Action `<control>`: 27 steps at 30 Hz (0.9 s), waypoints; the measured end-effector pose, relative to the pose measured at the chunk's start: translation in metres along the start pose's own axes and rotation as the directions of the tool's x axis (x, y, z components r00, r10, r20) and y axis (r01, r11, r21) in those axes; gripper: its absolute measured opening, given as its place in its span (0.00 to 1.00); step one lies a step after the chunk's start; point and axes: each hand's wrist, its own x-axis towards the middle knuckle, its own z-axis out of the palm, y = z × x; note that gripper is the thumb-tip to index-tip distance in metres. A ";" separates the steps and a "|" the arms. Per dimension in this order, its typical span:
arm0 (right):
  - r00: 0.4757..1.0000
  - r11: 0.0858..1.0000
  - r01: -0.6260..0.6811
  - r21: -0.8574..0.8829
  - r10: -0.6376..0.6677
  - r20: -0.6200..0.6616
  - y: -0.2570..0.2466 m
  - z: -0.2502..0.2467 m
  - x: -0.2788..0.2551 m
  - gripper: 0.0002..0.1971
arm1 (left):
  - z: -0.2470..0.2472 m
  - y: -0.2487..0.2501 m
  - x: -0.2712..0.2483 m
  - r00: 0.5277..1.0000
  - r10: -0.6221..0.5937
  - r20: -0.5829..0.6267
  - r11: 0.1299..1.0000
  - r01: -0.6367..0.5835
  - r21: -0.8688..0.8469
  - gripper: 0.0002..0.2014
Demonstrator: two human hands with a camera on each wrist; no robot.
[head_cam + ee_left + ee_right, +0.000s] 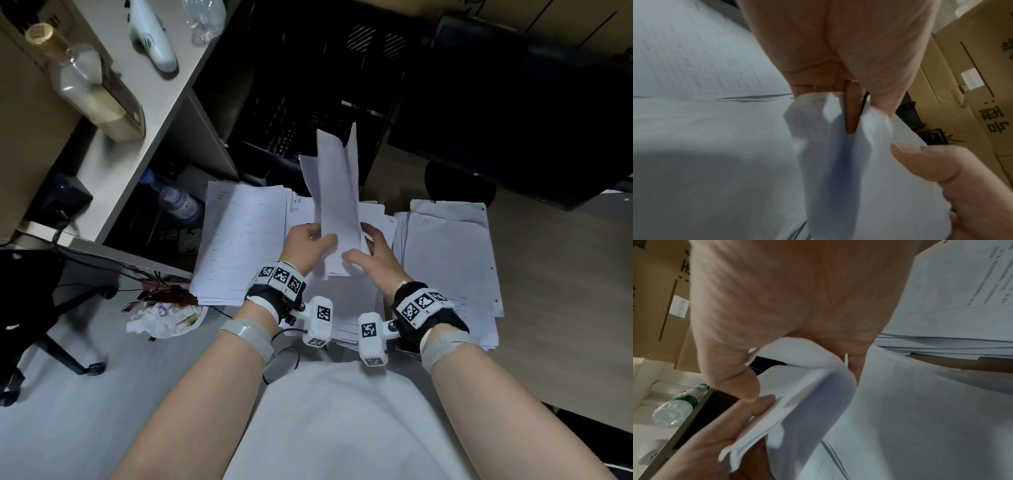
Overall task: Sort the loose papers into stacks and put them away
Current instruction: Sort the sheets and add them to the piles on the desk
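Both hands hold one bundle of white sheets upright over the desk, bowed lengthwise into a trough. My left hand pinches its lower left edge, thumb in front and fingers behind. On the lower right edge my right hand grips the same bundle. The left wrist view shows the bundle with a thumb pressed on it. In the right wrist view the bundle curves under the palm. Three paper stacks lie flat: a printed left stack, a middle stack under my wrists, and a right stack.
A black wire tray stands behind the stacks and a dark monitor at the back right. A shelf on the left carries a glass bottle and a white device. A water bottle and a full waste bin sit lower left.
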 end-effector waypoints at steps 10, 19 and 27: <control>0.911 0.997 -0.069 -0.014 0.058 -0.408 0.032 -0.022 0.003 0.13 | -0.011 -0.022 -0.003 0.985 -0.065 -0.158 0.997 0.057 -0.051 0.11; 0.889 0.941 -0.299 -0.160 0.214 -0.405 0.104 -0.005 0.017 0.08 | -0.023 -0.073 -0.021 0.926 -0.175 -0.334 0.984 0.151 -0.095 0.12; 0.853 0.889 -0.436 -0.140 0.359 -0.379 0.146 0.025 0.016 0.16 | -0.057 -0.114 -0.033 0.890 -0.213 -0.403 0.977 0.189 -0.100 0.15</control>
